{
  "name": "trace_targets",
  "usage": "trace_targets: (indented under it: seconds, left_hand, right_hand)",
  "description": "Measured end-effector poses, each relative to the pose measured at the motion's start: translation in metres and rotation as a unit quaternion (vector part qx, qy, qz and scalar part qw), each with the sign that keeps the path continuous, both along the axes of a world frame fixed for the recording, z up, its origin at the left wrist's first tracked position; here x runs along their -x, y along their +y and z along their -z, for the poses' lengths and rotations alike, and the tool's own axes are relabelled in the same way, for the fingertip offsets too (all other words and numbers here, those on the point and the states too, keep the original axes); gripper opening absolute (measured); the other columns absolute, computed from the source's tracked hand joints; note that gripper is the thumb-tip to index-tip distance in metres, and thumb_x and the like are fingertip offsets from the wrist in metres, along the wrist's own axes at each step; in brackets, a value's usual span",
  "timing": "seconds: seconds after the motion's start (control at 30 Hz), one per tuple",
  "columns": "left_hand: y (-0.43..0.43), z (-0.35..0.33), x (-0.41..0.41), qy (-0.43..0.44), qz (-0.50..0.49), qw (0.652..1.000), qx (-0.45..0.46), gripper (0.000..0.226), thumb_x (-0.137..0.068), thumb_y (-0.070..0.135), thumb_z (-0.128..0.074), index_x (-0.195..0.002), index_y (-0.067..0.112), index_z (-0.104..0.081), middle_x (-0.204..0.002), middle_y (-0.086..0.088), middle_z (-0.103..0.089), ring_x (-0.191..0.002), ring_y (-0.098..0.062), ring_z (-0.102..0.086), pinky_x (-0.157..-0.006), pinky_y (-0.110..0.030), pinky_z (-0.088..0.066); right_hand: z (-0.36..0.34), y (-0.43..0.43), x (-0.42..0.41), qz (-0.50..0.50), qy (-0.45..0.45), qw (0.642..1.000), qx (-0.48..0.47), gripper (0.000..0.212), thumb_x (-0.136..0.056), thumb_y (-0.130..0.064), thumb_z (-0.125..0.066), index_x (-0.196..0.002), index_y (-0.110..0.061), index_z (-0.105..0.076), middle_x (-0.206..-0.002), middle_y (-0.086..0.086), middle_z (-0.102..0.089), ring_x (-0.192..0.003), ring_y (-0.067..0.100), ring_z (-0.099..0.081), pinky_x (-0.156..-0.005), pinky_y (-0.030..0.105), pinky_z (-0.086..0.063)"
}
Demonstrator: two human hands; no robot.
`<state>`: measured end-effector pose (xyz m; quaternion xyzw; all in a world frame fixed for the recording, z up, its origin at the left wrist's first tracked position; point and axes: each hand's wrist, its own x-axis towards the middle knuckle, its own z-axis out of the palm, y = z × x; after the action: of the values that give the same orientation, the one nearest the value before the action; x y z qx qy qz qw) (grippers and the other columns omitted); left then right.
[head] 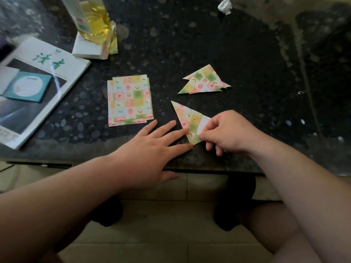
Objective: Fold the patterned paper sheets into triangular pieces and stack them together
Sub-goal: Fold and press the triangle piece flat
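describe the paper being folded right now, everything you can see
The half-folded paper is thin, printed in pastel pink, green, yellow and blue squares, with its white back showing on a flap at the right. It lies flat on the dark speckled table near the front edge, a long triangle pointing away and left. The left hand presses its near corner with straight fingertips; the right hand pinches the flap.

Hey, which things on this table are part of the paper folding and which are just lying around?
In the job: stack of flat patterned sheets; pile of folded triangles; half-folded piece, pressed by the left hand and pinched by the right hand.
Just lying about: magazine; teal booklet; bottle of yellow liquid; crumpled white scrap.
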<state>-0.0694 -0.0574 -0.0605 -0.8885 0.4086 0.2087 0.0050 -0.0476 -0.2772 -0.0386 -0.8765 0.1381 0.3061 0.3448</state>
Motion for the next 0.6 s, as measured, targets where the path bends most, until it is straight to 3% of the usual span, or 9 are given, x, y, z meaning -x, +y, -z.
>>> trace_targets:
  seconds: [0.6]
  left_hand:
    - [-0.0033,0.0026,0.0042,-0.022,-0.002,1.0,-0.007,0.08,-0.097,0.071,-0.036,-0.159,0.047,0.01,-0.17,0.007,0.015,-0.156,-0.023,0.019,-0.126,-0.054,0.006]
  right_hand:
    - [-0.0032,0.0022,0.0003,-0.006,0.001,1.0,0.009,0.01,-0.095,-0.018,-0.07,-0.086,-0.015,-0.073,-0.064,-0.002,-0.075,-0.04,0.008,-0.059,-0.042,0.018,-0.041]
